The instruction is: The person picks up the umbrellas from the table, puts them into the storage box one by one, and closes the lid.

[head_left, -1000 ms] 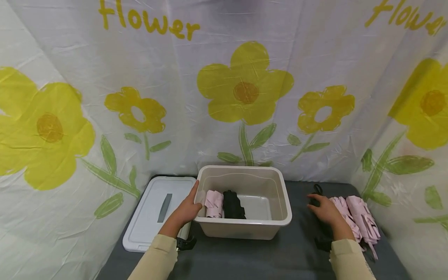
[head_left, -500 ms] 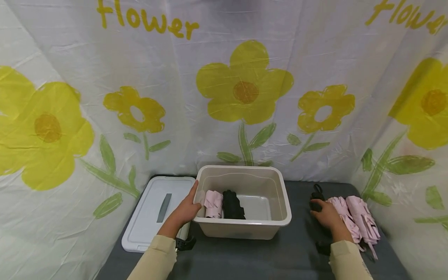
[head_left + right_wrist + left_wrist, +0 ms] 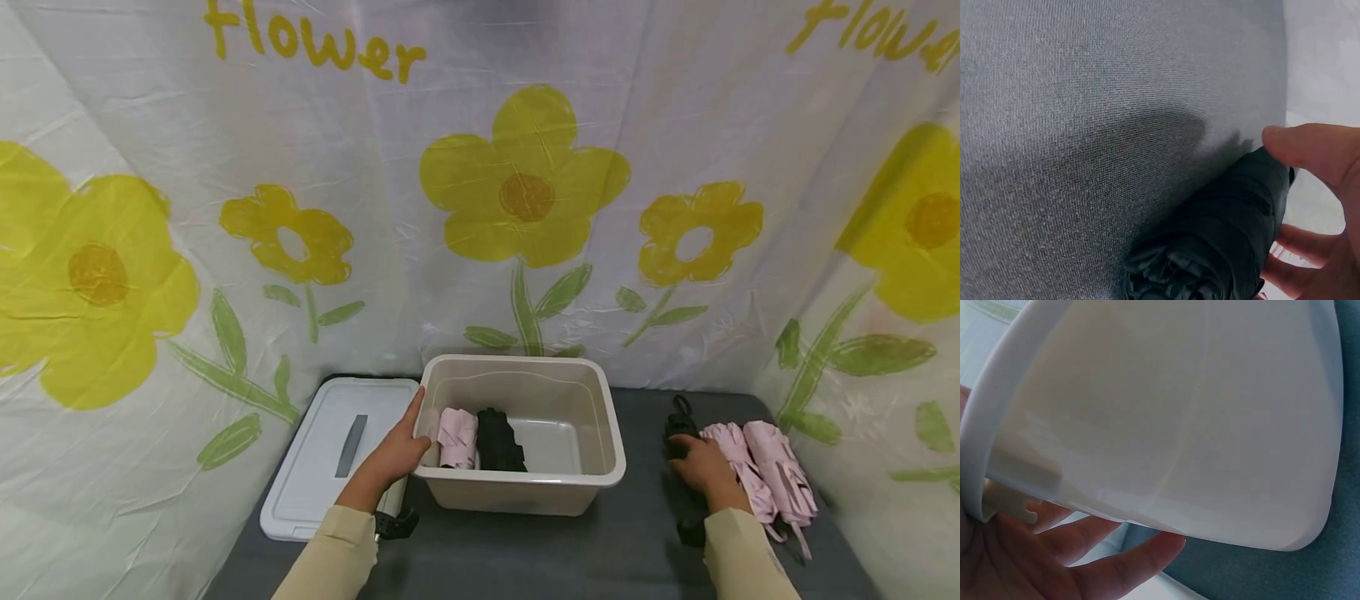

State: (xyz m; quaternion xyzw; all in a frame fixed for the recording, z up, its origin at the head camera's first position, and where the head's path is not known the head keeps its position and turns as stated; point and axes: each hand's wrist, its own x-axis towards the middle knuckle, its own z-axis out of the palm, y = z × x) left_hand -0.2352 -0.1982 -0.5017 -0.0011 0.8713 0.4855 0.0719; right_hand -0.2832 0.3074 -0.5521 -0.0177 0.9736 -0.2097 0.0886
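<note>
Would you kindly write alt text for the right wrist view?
A right hand curls its thumb and fingers round a folded black umbrella lying on grey cloth. A pale surface shows at the right edge.

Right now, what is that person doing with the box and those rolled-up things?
A person steadies the beige plastic bin with the left hand on its left rim. Inside it lie a folded pink umbrella and a folded black one. The right hand curls around another folded black umbrella on the grey cloth, beside two pink folded umbrellas. The white lid lies to the left.
</note>
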